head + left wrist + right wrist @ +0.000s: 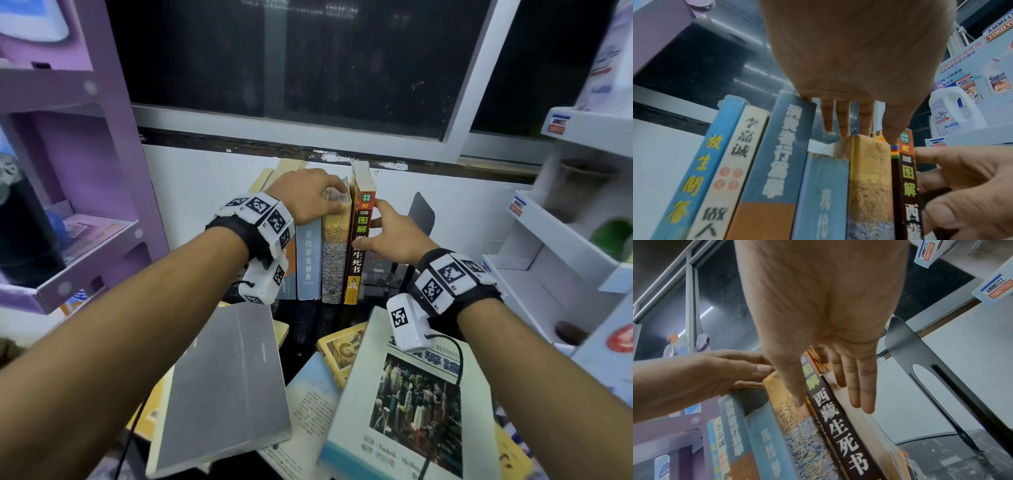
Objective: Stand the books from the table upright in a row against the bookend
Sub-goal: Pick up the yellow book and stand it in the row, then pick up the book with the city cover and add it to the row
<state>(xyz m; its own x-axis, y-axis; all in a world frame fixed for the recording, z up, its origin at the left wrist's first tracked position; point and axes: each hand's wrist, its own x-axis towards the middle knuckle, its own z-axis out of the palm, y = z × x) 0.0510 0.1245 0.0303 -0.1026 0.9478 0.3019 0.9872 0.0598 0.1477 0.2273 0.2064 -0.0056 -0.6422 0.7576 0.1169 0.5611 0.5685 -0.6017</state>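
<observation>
Several books stand upright in a row by the wall. The rightmost is a dark brown book (358,260) (908,186) (840,434) with an orange top. My right hand (371,224) (828,402) presses straight fingers flat on its right cover, thumb along the spine. My left hand (337,200) (865,138) rests across the top of the yellow book (334,253) (869,178) beside it, fingers straight. The black bookend (423,212) (941,386) stands to the right, a gap away from the row. A grey book (226,383) and a white business book (411,404) lie flat in front.
A yellow-covered book (339,349) and a pale blue one (308,401) lie under the flat books. A purple shelf unit (68,171) stands at the left, white display shelves (565,240) at the right. A dark window runs behind the row.
</observation>
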